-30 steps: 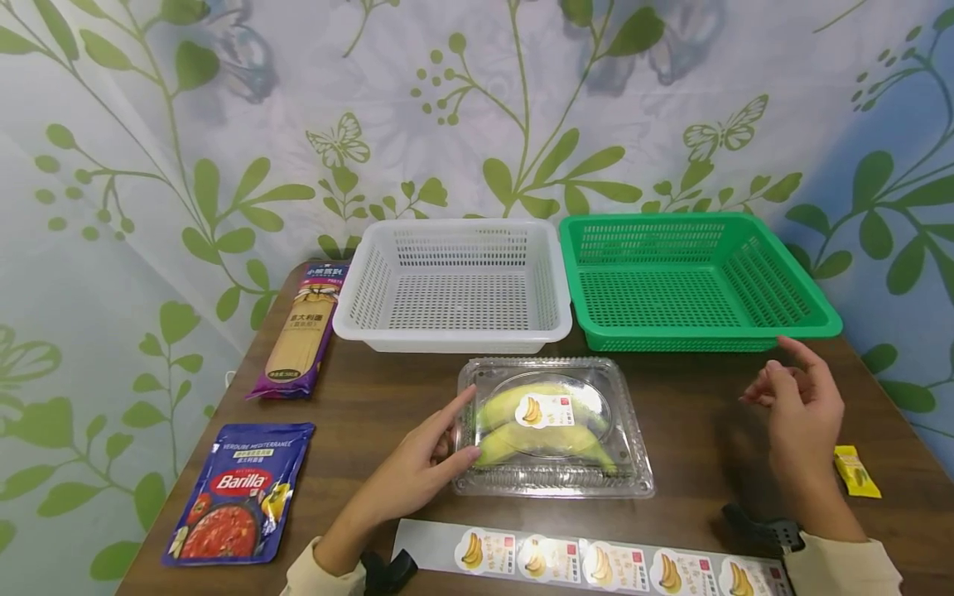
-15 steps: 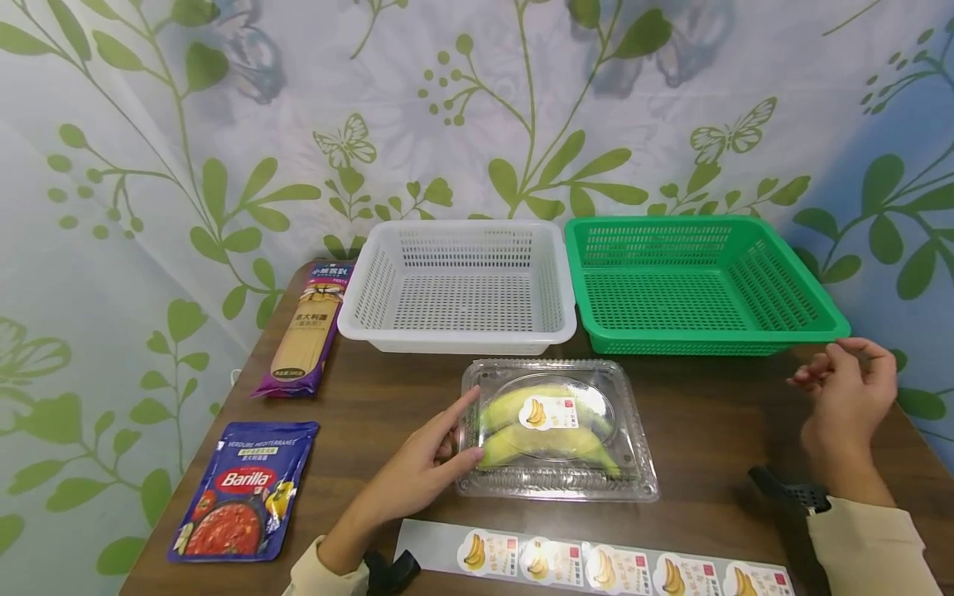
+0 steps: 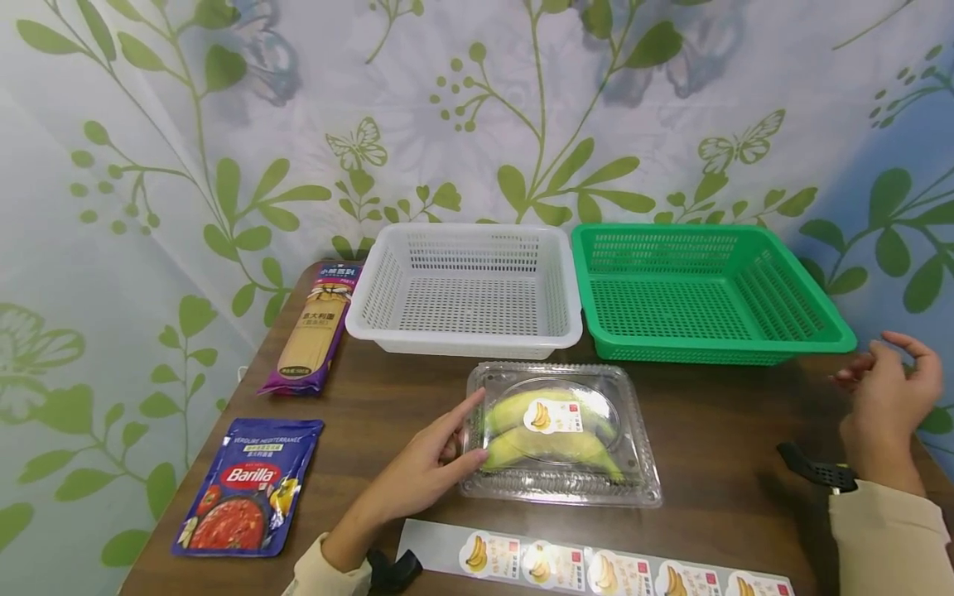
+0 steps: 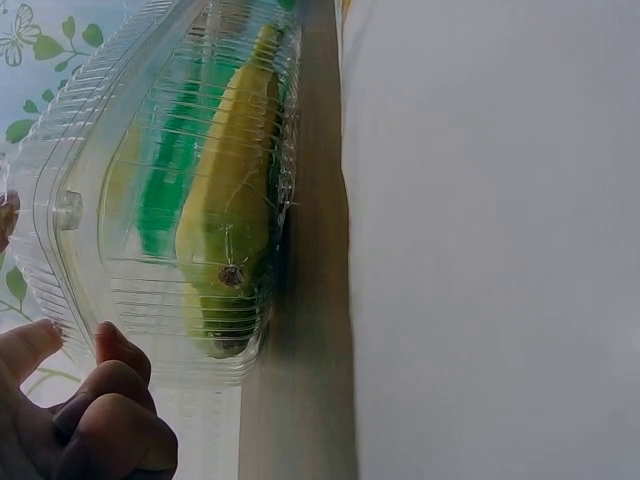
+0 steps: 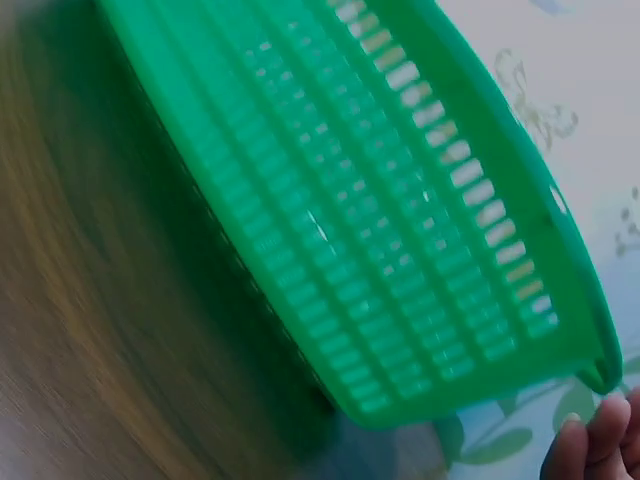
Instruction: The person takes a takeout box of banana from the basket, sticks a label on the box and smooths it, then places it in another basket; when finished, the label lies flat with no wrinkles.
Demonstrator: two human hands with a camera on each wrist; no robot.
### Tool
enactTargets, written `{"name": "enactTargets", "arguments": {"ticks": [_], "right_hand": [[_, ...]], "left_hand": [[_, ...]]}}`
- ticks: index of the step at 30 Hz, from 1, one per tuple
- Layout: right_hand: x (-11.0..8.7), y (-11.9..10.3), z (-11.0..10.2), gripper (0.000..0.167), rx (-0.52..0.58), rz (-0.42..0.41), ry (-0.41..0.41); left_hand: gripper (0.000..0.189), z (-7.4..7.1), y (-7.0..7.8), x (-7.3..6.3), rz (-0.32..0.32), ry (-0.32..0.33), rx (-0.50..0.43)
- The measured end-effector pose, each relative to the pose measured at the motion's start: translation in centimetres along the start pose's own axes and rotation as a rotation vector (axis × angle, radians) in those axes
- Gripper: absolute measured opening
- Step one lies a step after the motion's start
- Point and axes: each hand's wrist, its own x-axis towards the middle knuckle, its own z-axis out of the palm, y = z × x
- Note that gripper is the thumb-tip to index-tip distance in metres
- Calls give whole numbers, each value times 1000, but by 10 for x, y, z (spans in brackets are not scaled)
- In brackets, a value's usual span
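A clear plastic clamshell box (image 3: pixel 626 439) lies on the table with bananas (image 3: pixel 555 443) inside and a banana sticker (image 3: pixel 553 416) on its lid. My left hand (image 3: pixel 421 468) rests at the box's left side, index finger and thumb stretched out to its edge. In the left wrist view, the fingers sit beside the ribbed wall of the box (image 4: pixel 60 150), and the other fingers are folded in. Past the front right corner of the green basket (image 3: pixel 715 343) is my right hand (image 3: pixel 890 393), its fingers loosely bent with nothing in them. Its fingertips (image 5: pixel 570 440) are close to the basket rim.
A strip of banana stickers (image 3: pixel 440 542) lies along the front. At left are a blue Barilla sauce pouch (image 3: pixel 242 488) and a pack of spaghetti (image 3: pixel 313 331). A white basket (image 3: pixel 465 341) stands left of the green one, against the patterned cloth (image 3: pixel 447 99).
My right hand has moved right, from in front of the green basket to beyond its right corner. The small yellow packet is now hidden. The left hand stays at the box.
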Motion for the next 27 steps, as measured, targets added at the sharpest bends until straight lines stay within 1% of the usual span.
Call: {"name": "enactTargets", "arguments": {"ticks": [2, 4, 8, 12, 15, 17, 20, 22, 27], "right_hand": [[4, 1, -3, 16, -35, 19, 1], [9, 2, -3, 15, -51, 43, -21], [14, 7, 3, 19, -38, 62, -57], [13, 12, 6, 24, 68, 67, -82], [12, 13, 7, 22, 160, 75, -111], [11, 14, 6, 21, 197, 81, -124], [11, 15, 5, 20, 221, 85, -127], [11, 15, 6, 19, 215, 80, -121], [10, 16, 8, 17, 205, 64, -106]], "left_hand": [[70, 0, 0, 0, -4, -5, 2], [71, -1, -1, 1, -5, -7, 3], [71, -1, -3, 1, -7, -8, -11], [71, 0, -3, 1, -12, -15, -30], [71, 0, -3, 1, -10, -22, -34], [71, 0, -3, 1, -10, -25, -32], [70, 1, -3, 2, -14, -29, -33], [70, 1, -3, 2, -10, -30, -46], [68, 6, -1, 3, -20, -5, -122]]}}
